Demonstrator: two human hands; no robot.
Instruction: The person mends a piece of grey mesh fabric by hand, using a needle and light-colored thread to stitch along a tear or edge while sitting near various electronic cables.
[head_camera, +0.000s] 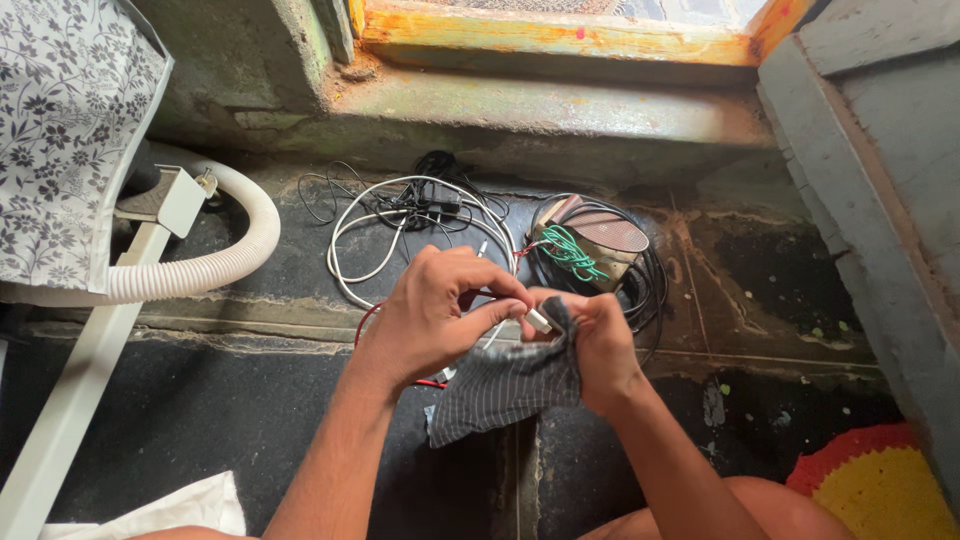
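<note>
a white plug (538, 321) is pinched between the fingers of the left hand (440, 310), and a dark striped cloth (505, 385) is gripped in the right hand (600, 345). the two hands are brought together, both closed on what they hold, and a fold of the cloth is pressed against the plug's tip. all of this is held in the air above the dark floor (250, 400), just in front of the white cable coil (400, 225).

behind the coil a tangle of thin black wires (430, 195) is seen. to the right of the coil a small speaker-like box (590, 245) is laid, with green wire (572, 255) wound over it and black cable looped round it. a red wire (372, 312) runs under the left wrist. far left of the coil a ribbed white hose (215, 265) curves beside a flowered cloth (70, 120). beyond the coil a worn stone sill (560, 110) is set.

the step in hand is judged to be wiping the plug clean. the next move would likely call for the plug to be turned between the fingertips so that its other faces are met by the cloth, with the pinch kept firm and light.
</note>
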